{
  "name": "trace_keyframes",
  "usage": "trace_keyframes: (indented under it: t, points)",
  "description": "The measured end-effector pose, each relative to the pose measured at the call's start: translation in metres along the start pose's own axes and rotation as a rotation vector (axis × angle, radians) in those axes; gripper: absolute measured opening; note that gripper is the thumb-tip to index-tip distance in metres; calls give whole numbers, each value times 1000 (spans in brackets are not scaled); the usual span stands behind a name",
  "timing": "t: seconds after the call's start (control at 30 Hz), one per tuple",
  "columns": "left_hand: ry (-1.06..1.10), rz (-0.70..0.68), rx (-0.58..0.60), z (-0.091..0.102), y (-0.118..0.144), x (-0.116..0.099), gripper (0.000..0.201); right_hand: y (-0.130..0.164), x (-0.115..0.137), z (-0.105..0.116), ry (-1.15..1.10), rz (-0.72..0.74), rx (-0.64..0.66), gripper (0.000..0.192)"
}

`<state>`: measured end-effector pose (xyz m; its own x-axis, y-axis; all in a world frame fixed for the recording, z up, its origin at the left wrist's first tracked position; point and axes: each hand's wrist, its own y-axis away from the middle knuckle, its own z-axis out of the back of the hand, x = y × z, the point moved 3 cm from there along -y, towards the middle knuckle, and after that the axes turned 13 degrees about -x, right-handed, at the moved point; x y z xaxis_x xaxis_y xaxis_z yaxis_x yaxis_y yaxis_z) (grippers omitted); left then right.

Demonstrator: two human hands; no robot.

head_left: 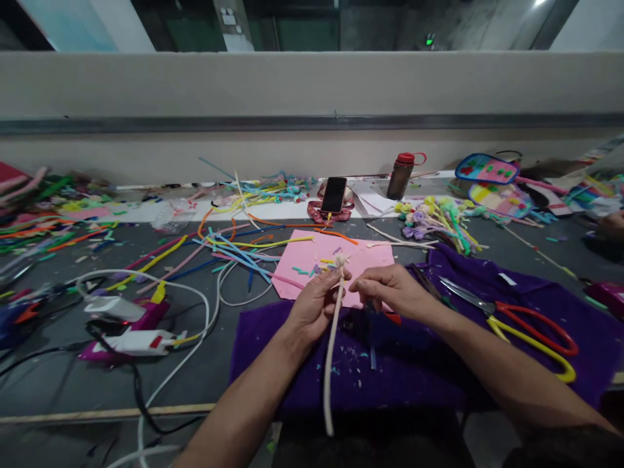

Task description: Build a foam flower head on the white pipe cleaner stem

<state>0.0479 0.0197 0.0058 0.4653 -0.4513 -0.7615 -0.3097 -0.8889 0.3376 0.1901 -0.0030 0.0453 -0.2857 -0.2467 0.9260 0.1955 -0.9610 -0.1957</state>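
My left hand (319, 296) pinches a cream pipe cleaner (331, 364) near its top. A small pale curled head (340, 259) sits there, and the stem hangs down over the purple cloth (263, 338). Just to the right, my right hand (390, 289) is closed, thumb against curled fingers, apart from the stem. What its fingers hold, if anything, is hidden. Below that hand is a dark blue object with a red part (392, 318), partly covered, and a thin clear stick (373, 357). Behind both hands lies a pink sheet (312, 250) with small coloured clippings.
Scissors (492, 309) with red and yellow handles lie on the cloth at right. Beyond are bundled pipe-cleaner flowers (439, 218), a bottle (400, 177) and a phone (334, 195). Loose pipe cleaners (238, 250), a purple power strip (151, 315) and white cables (207, 312) occupy the left.
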Motion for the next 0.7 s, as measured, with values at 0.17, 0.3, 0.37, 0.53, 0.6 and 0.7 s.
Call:
trace_keyframes:
  t: [0.17,0.3,0.37,0.53,0.6,0.7]
  points:
    - [-32,-33,-60,-2,0,8,28,4,-7,-23,-217,-105,49,34]
    - [-41,7,-17,-6,1,11,31,3,-15,-30,-325,-225,9,33]
    - [-9,19,-26,-7,1,10,31,2,-16,-29,-326,-243,-14,32]
    - [32,30,-89,-7,1,7,28,2,-13,-24,-280,-234,-28,29]
    - [24,12,-84,-7,2,7,26,2,-15,-24,-263,-231,-41,29]
    - [-19,-49,-67,-7,2,6,26,1,-18,-27,-237,-220,-43,31]
